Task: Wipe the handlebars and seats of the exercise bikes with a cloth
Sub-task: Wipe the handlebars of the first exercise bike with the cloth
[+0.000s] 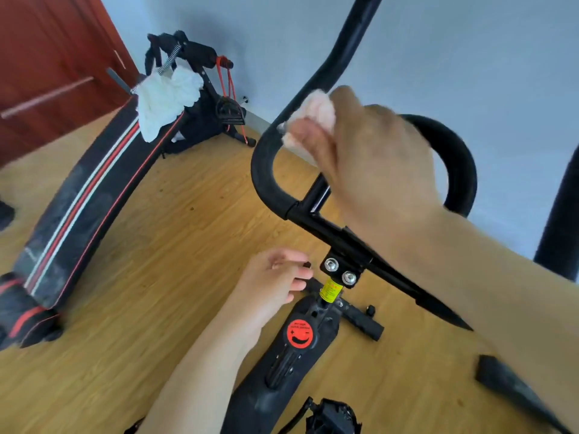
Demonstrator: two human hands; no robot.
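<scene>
A black looped handlebar [266, 170] of the exercise bike rises in front of me. My right hand [376, 164] holds a pale pink cloth [308, 120] bunched in its fingers and presses it against the left bar of the handlebar. My left hand [275, 283] hovers lower, by the bike's stem near a yellow sticker [329, 289], with loosely curled fingers and nothing in it. The bike body [282, 371] with a red smiley knob [299, 334] lies below. No seat is visible.
A black sit-up bench [81, 211] with red and white stripes stands at left, a white cloth [166, 98] draped on its far end. A red-brown door [47, 67] is at back left, a pale wall behind. Another black upright [560, 220] stands at right on the wooden floor [175, 255].
</scene>
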